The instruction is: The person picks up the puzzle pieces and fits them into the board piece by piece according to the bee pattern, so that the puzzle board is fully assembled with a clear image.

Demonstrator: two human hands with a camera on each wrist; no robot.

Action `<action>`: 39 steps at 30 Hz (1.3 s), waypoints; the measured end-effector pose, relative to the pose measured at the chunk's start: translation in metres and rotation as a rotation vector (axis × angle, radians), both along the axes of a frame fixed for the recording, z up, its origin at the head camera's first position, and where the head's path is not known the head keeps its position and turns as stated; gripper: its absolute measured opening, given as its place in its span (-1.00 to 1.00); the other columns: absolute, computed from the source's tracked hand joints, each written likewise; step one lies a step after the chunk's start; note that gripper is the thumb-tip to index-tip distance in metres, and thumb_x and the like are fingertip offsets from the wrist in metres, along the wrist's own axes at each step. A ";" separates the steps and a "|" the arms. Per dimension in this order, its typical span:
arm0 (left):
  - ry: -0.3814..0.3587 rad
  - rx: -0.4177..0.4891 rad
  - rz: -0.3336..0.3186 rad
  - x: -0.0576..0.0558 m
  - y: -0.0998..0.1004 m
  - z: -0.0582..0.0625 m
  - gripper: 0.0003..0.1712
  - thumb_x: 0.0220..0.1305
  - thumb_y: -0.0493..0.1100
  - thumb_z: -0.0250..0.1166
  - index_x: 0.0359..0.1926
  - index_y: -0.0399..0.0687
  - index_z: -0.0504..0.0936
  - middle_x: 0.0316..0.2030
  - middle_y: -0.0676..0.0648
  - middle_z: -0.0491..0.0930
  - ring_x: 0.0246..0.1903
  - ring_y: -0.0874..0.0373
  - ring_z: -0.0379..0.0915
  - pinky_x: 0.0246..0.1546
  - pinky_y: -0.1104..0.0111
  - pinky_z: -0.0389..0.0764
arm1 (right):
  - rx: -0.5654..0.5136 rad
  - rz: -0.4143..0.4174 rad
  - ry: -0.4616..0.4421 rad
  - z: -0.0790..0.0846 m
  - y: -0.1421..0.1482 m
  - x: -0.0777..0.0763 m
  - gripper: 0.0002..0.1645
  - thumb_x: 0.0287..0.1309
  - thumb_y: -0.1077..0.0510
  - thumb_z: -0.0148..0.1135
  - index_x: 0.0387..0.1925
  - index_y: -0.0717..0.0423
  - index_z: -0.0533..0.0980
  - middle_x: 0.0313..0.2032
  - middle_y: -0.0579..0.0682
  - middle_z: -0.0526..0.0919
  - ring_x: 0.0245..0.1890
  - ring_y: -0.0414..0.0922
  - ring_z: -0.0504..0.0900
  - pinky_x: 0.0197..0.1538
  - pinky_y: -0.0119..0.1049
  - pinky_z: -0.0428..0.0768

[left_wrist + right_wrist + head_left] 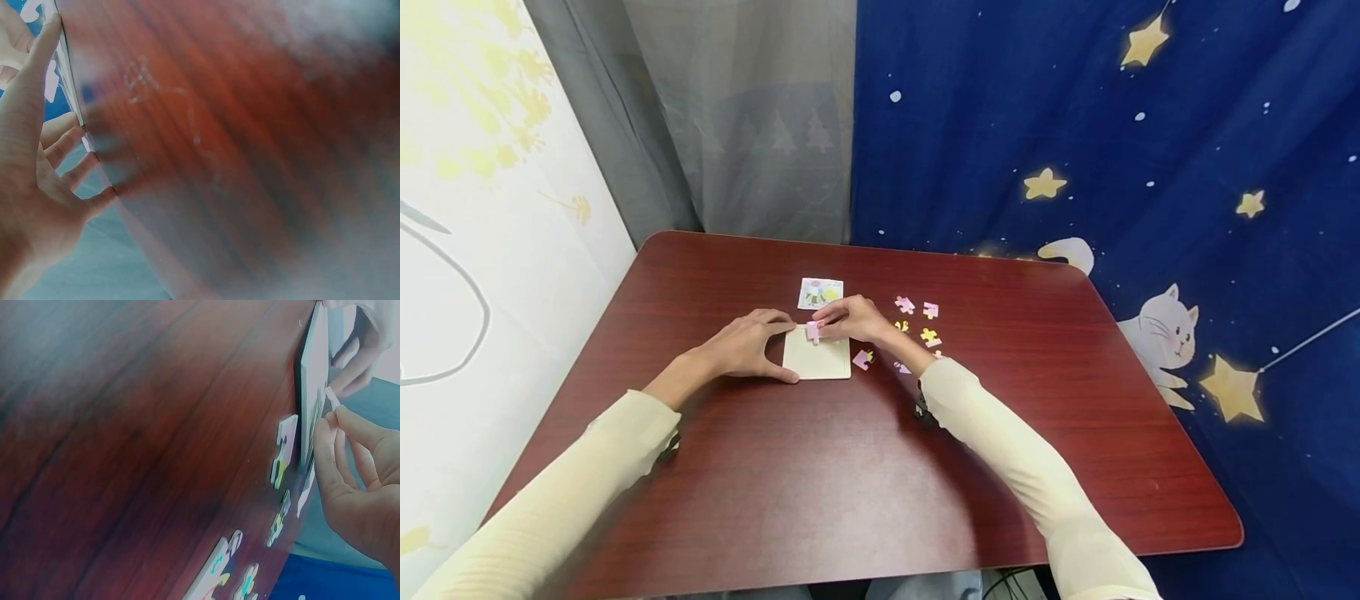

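Observation:
A pale square board point(816, 360) lies on the table. My left hand point(741, 343) spreads along its left side, thumb by the near corner and fingertips at the far one. Between the thumb and fingers of my right hand point(852, 318) is a pink jigsaw piece point(812, 332), pinched over the board's far left part. In the right wrist view this piece point(332, 398) appears edge-on at the fingertips. A loose pink-and-yellow jigsaw piece point(862, 359) sits just right of the board.
Beyond the board lies a small picture card point(815, 287) with a striped figure. Several more jigsaw pieces, such as a pink one point(931, 310) and a yellow one point(929, 336), are scattered to the right, some partly behind the right forearm. Curtains stand behind the red-brown table point(820, 467).

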State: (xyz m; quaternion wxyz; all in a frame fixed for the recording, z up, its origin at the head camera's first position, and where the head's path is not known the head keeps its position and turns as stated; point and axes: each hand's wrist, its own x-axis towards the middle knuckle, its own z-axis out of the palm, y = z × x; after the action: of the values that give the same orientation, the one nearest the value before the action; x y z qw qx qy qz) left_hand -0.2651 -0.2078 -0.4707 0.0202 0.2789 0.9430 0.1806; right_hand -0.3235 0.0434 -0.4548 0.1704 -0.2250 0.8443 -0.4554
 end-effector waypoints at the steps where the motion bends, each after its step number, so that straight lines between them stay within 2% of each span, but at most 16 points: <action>1: -0.001 0.000 -0.001 0.000 0.000 0.000 0.24 -0.15 0.52 0.57 0.43 -0.13 0.50 0.34 -0.16 0.43 0.39 -0.13 0.26 0.39 -0.10 0.30 | 0.001 0.000 -0.004 0.000 -0.001 0.000 -0.65 0.16 0.27 0.53 0.01 0.13 0.76 -0.15 0.04 0.82 -0.21 -0.23 0.78 -0.23 -0.43 0.67; 6: 0.001 0.004 -0.006 0.001 0.000 0.001 0.23 -0.14 0.50 0.58 0.43 -0.12 0.50 0.33 -0.16 0.43 0.39 -0.14 0.27 0.38 -0.13 0.31 | 0.024 0.011 0.016 -0.001 -0.006 0.003 -0.66 0.16 0.24 0.54 0.01 0.12 0.76 -0.16 0.01 0.83 -0.29 -0.28 0.77 -0.26 -0.44 0.67; 12: 0.014 0.004 -0.016 0.000 0.001 0.000 0.21 -0.14 0.52 0.56 0.43 -0.08 0.51 0.32 -0.15 0.44 0.39 -0.13 0.27 0.37 -0.11 0.31 | 0.078 0.022 0.146 -0.006 -0.010 0.006 -0.68 0.17 0.22 0.54 -0.02 0.09 0.78 -0.17 -0.03 0.83 -0.30 -0.33 0.76 -0.29 -0.50 0.62; 20: 0.012 0.004 -0.014 0.001 0.000 -0.001 0.22 -0.13 0.53 0.55 0.43 -0.09 0.51 0.33 -0.15 0.44 0.40 -0.13 0.26 0.38 -0.13 0.30 | 0.149 0.020 0.303 -0.012 -0.014 0.013 -0.70 0.18 0.17 0.55 -0.03 0.06 0.79 -0.15 -0.02 0.83 -0.21 -0.22 0.81 -0.28 -0.55 0.60; 31: 0.024 0.007 -0.018 0.001 0.000 -0.003 0.25 -0.12 0.52 0.55 0.43 -0.19 0.49 0.35 -0.16 0.43 0.41 -0.13 0.24 0.38 -0.12 0.30 | 0.168 0.054 0.386 -0.017 -0.021 0.015 -0.76 0.21 0.16 0.53 -0.07 0.06 0.79 -0.13 -0.06 0.82 -0.24 -0.23 0.79 -0.26 -0.56 0.58; 39: 0.015 0.001 -0.007 0.001 -0.001 -0.002 0.27 -0.12 0.54 0.54 0.45 -0.18 0.47 0.37 -0.16 0.41 0.43 -0.12 0.22 0.39 -0.14 0.28 | 0.193 0.055 0.395 -0.015 -0.019 0.018 -0.77 0.20 0.14 0.54 -0.09 0.04 0.80 -0.20 -0.09 0.83 -0.35 -0.30 0.73 -0.31 -0.53 0.53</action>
State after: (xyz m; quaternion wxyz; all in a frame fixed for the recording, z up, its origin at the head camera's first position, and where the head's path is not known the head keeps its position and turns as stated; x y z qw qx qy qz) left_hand -0.2642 -0.2086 -0.4732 0.0135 0.2836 0.9421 0.1786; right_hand -0.3051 0.0244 -0.4698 0.0348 -0.3154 0.8946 -0.3147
